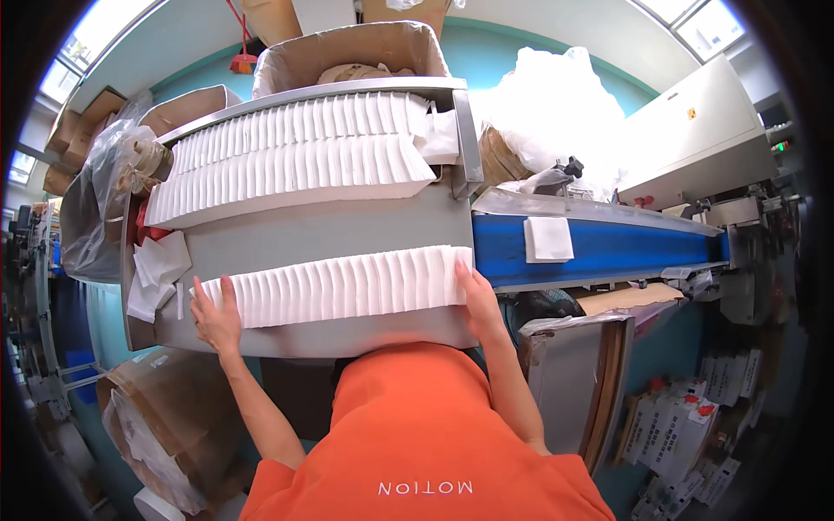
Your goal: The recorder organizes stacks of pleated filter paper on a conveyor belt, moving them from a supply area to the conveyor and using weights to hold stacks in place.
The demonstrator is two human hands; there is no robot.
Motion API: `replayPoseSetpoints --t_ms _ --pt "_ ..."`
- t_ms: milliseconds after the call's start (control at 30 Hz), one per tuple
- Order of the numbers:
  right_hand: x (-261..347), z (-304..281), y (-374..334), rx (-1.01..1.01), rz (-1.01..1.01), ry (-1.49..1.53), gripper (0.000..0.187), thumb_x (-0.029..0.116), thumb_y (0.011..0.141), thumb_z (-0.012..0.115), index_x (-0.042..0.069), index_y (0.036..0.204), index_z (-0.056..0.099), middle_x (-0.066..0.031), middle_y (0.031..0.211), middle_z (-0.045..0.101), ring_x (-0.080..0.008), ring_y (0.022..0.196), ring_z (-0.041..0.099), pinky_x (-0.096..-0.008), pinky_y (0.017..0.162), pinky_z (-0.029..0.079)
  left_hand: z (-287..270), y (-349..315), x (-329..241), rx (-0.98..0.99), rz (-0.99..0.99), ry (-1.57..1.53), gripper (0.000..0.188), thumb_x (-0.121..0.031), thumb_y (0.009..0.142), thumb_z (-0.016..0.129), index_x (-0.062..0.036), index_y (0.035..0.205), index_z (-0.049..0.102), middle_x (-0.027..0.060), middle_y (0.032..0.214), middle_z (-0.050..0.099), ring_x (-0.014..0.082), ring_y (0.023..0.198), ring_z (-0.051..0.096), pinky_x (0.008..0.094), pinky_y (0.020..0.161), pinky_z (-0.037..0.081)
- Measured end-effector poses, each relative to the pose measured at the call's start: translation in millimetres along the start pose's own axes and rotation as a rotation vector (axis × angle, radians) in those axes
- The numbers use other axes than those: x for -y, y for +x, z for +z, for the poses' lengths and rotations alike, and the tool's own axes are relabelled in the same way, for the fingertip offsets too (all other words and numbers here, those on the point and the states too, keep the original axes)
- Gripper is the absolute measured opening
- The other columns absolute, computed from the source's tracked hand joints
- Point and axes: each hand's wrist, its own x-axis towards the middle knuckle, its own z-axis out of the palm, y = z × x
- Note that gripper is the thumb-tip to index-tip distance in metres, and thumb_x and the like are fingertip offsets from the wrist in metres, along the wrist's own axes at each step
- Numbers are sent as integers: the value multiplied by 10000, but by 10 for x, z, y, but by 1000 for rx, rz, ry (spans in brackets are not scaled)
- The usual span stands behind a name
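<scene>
A long row of folded white paper napkins point(339, 287) stands on edge across the near part of a grey metal table point(330, 233). At its left end is my left hand point(217, 322), fingers and thumb laid against the end napkins. My right hand point(479, 304) presses the right end, its fingers on the last napkins. Between them the two hands hold the row from both ends. Farther back, two more rows of folded napkins point(287, 165) lie side by side against the table's raised edge. Some loose napkins point(158, 269) lie at the table's left side.
A blue conveyor belt point(625, 241) joins the table on the right, carrying a small napkin stack point(548, 240). Behind the table stands a lined cardboard box point(347, 48). A large white plastic bag point(556, 113) bulges beyond the belt; another carton point(174, 408) sits at lower left.
</scene>
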Motion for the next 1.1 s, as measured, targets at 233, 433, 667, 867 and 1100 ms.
replayPoseSetpoints --t_ms 233,433,667,867,1100 --pt "82 14 -38 -82 -302 -474 440 436 942 609 34 1118 623 -20 948 654 -116 851 600 -278 738 481 0 -38 -67 -8 14 -36 793 -728 875 434 -234 1486 333 195 1435 411 400 1309 413 575 1037 313" --pt "26 -241 -101 126 276 146 435 354 975 543 44 1279 538 -54 1155 631 -170 1036 602 -353 826 509 13 -30 -91 -19 10 -28 786 -722 879 434 -223 1478 345 186 1429 415 400 1304 416 566 1043 310" --pt "29 -455 61 -141 -61 304 343 170 964 578 -1 1254 512 -107 1181 618 -211 1020 636 -358 868 550 -6 -48 -169 -13 20 -24 776 -714 883 435 -225 1479 344 176 1438 410 399 1308 413 570 1046 302" --pt "75 -221 95 -54 -230 -101 335 189 943 622 -46 1176 568 -86 1025 659 -129 872 622 -280 768 512 -97 -91 -300 6 -9 62 768 -662 893 480 -201 1489 329 189 1417 431 390 1298 429 557 1047 309" --pt "-31 -157 126 -128 -294 -110 319 194 945 615 -50 1148 580 -70 986 657 -108 824 607 -263 708 499 -103 -1039 -1794 72 817 -564 472 -205 831 737 -14 1227 568 188 1286 560 360 1208 518 459 1011 395"
